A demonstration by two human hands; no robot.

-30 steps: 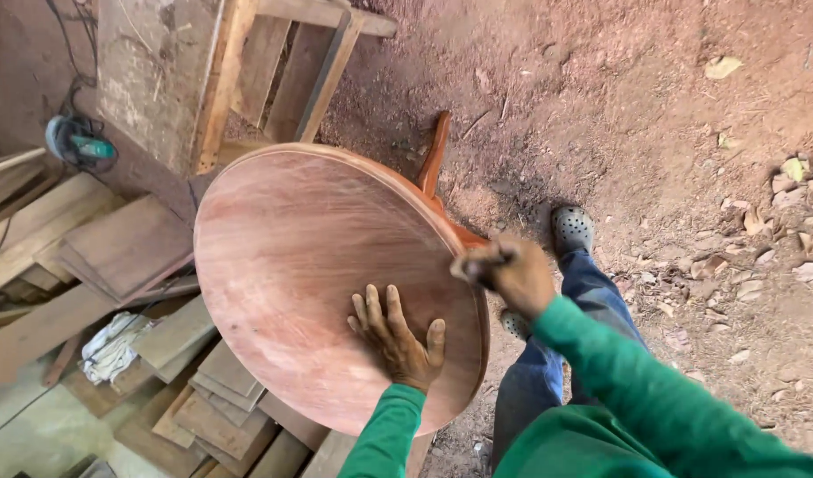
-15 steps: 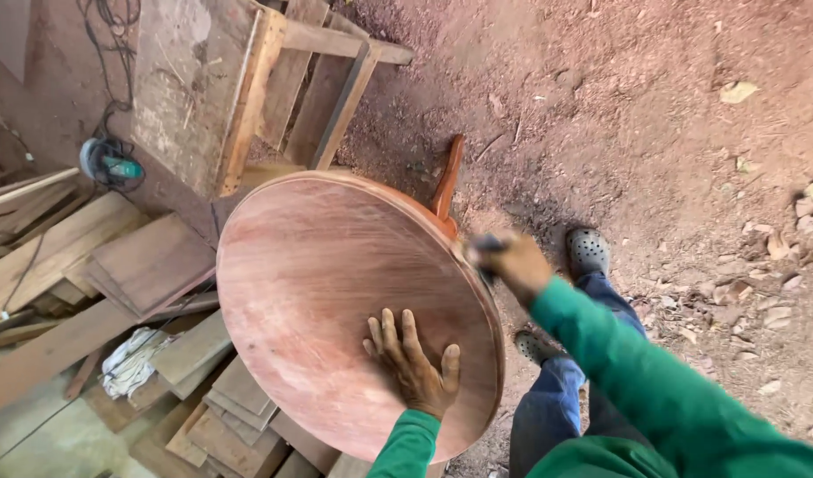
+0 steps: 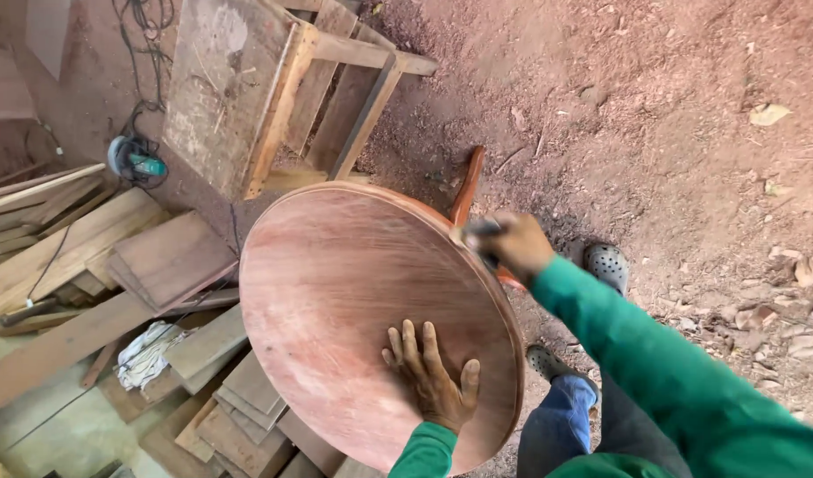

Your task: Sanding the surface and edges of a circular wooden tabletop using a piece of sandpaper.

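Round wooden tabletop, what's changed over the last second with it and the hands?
The right hand slid along the far edge of the round reddish wooden tabletop, away from the person, gripping a small dark tool whose kind is unclear. The left hand stayed flat on the tabletop, fingers spread. The tabletop remained tilted.

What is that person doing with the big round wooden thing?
A person in green sleeves is working on a round wooden tabletop. The left hand lies flat on it, fingers spread. The right hand grips a small tool at the tabletop's far edge; what kind of tool is hard to tell. A table leg sticks out behind. Wooden planks are piled on the ground nearby.
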